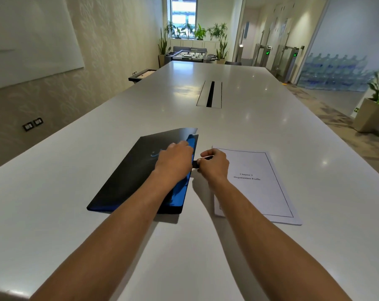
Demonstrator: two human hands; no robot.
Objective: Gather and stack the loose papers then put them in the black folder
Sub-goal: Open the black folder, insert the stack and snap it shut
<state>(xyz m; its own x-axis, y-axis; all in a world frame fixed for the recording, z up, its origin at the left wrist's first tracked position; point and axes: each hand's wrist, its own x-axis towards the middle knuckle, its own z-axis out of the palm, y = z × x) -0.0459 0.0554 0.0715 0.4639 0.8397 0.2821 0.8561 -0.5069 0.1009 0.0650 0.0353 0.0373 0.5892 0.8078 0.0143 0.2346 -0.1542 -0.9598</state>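
Sitting just right of the black folder point(127, 170), w/ a thin strip of bare table point(206, 246) between them, the stack of papers point(260, 183) is what the next move turns on: it lies directly under and right of the right hand point(214, 165), so that hand is far nearer to it than the left hand point(175, 161), which is over the folder. Long axis of the stack runs away from the person, tilted slightly, roughly parallel to the folder's right edge, so a short slide leftward should bring it in. Folder front edge is lifted a bit at the far right corner, blue inside showing along the opening. Left hand rests on the cover near that open edge, fingers bent over it; whether they actually clamp the cover, can't tell. Right hand's fingers are curled, thumb and forefinger pinching a small dark tab point(196, 164) at the folder's edge, prob. a closure or flap. Papers look already squared up: white sheets, top pg w/ thin black border and centred heading "Chapter 2 Organization Profile", lying flat, edges fairly even, not yet in the folder.
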